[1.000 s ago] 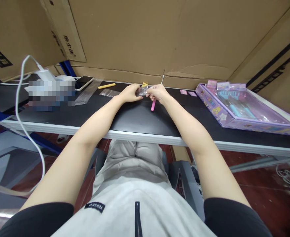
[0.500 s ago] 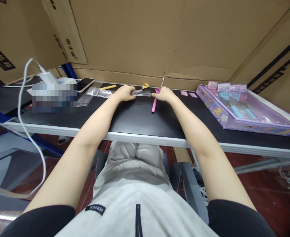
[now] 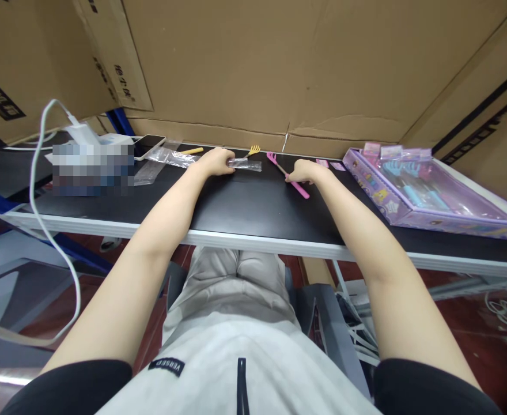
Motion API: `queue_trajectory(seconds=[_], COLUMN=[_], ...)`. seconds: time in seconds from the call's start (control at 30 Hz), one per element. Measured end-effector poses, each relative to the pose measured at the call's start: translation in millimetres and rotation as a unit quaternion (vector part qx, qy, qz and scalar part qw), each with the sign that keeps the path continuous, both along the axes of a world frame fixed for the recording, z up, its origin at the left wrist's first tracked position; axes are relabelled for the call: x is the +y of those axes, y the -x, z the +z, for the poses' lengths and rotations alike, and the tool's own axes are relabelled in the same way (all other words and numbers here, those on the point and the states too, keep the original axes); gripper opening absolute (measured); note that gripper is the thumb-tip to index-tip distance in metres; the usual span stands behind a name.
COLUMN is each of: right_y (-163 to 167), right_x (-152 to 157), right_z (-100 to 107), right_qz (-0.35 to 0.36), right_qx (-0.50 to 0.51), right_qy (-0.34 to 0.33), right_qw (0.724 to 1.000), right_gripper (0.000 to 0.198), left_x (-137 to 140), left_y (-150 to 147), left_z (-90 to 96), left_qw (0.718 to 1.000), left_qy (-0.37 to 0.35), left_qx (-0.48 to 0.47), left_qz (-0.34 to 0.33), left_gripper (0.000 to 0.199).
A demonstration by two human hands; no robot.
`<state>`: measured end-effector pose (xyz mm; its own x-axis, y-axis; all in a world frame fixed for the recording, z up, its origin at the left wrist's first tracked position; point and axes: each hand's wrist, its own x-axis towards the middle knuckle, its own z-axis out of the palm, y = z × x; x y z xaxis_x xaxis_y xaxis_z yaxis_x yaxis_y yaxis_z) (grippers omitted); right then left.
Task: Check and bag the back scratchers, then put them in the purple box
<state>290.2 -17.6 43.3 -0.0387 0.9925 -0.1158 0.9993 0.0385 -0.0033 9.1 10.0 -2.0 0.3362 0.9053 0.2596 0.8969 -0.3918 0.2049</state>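
My right hand [image 3: 304, 171] is closed on a pink back scratcher [image 3: 299, 188]. Its claw head points away toward the cardboard, with a thin rod between head and handle; the handle slants toward me. My left hand [image 3: 219, 162] is closed at a clear plastic sleeve [image 3: 248, 165] that sticks out to its right over the black tabletop. Just behind that sleeve lies a yellow back scratcher [image 3: 254, 151], its middle hidden by my left hand and its yellow handle end showing on the left.
More clear plastic wrapping [image 3: 150, 172] lies left of my left hand, near a phone [image 3: 150, 146]. A white charger with a cable [image 3: 83, 134] stands farther left. Small pink cards [image 3: 337, 166] and a purple display box [image 3: 392, 199] holding blue scratchers are on the right. Cardboard [image 3: 245, 75] walls the back.
My right hand has shifted right and toward me with the pink back scratcher. The scratcher's handle has swung right, and its rod now shows. My left hand has hardly moved.
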Motion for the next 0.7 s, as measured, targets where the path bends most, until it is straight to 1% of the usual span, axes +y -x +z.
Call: queue_trajectory(seconds=[0.13, 0.23, 0.3, 0.4, 0.5, 0.6, 0.7], right_y=[-27, -44, -54, -65, -70, -71, -71], right_x=[6, 13, 16, 15, 10, 6, 5], right_z=[-12, -23, -26, -23, -15, -10, -10], right_qz=[0.009, 0.002, 0.0, 0.012, 0.029, 0.049, 0.06], right_qx=[-0.002, 0.044, 0.08, 0.142, 0.187, 0.194, 0.183], right_qy=[-0.037, -0.075, -0.103, -0.139, -0.148, -0.153, -0.168], right_qw=[0.999, 0.996, 0.991, 0.98, 0.971, 0.968, 0.967], right_gripper=[0.012, 0.012, 0.016, 0.022, 0.022, 0.027, 0.033], left_x=[0, -1, -1, -2, -3, -2, -2], left_y=[1, 2, 2, 2, 1, 1, 2], left_z=[0.8, 1.6, 1.9, 2.4, 2.9, 3.3, 3.1], left_qw=[1.0, 1.0, 1.0, 1.0, 1.0, 1.0, 1.0], left_qy=[0.0, 0.003, 0.007, 0.012, 0.014, 0.017, 0.014], left_qx=[0.002, -0.012, -0.021, -0.021, -0.012, -0.007, -0.012], left_qz=[-0.003, -0.004, -0.004, -0.003, -0.004, -0.009, -0.012], left_gripper=[0.009, 0.011, 0.012, 0.013, 0.015, 0.017, 0.021])
